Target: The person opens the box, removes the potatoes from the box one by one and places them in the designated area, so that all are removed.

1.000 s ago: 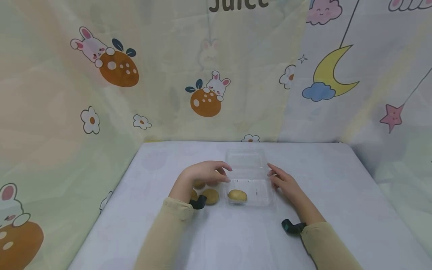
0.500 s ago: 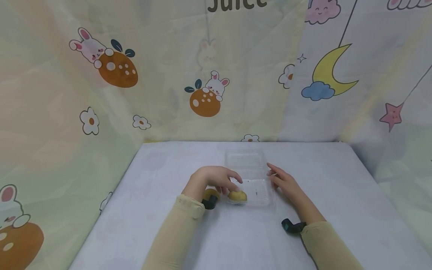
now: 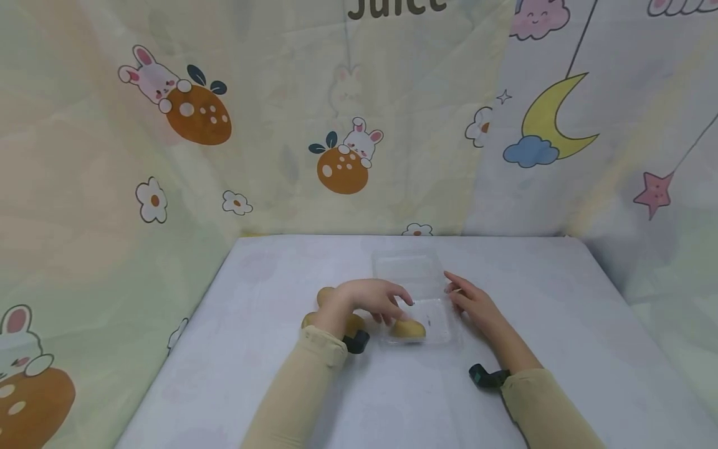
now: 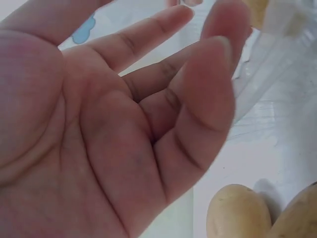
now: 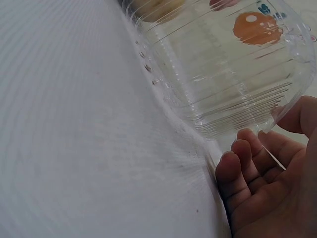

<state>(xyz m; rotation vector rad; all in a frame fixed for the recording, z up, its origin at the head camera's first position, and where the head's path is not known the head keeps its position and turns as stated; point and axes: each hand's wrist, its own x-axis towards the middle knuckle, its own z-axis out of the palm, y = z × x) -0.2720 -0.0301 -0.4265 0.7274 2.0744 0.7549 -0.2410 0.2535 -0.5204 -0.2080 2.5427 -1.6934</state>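
Observation:
Over the left part of a clear plastic clamshell box (image 3: 443,324) hangs my left hand (image 3: 370,296). Its fingertips meet a yellow potato (image 3: 408,329) lying inside; in the left wrist view the palm holds nothing and the fingers bend loosely. That potato (image 4: 257,12) peeks out past the fingertips there, mostly hidden. At the box's right side my right hand (image 3: 473,305) rests its fingertips against the wall and rim (image 5: 242,124), fingers only slightly bent. The box's lid (image 3: 406,265) is folded back, away from me.
More potatoes lie left of the box, partly behind my left wrist: one farther back (image 3: 324,295), one at the left (image 3: 308,320) and one close to the box (image 3: 355,324). A white cloth covers the table (image 3: 404,399). Printed curtains (image 3: 280,125) stand behind and at both sides.
My left hand has moved right and towards me, from the box's left edge to over the potato. The potato has shifted right inside the box. My right hand stays put.

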